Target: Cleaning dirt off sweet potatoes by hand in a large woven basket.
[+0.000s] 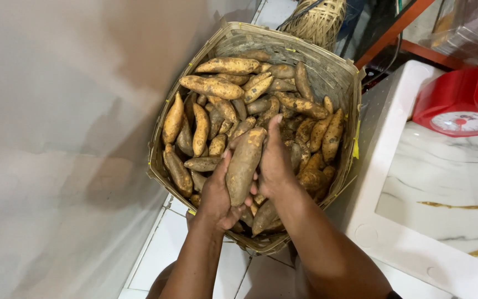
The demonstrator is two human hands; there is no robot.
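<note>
A woven bamboo basket on the floor is filled with several dirt-covered orange-brown sweet potatoes. Both my hands hold one large sweet potato just above the pile near the basket's front. My left hand cups its lower left side. My right hand grips its right side, fingers stretched up along it. The underside of the held potato is hidden by my palms.
A pale wall runs along the left. To the right is a white marble-patterned counter with a red dial scale on it. A second woven basket stands behind. White floor tiles show below.
</note>
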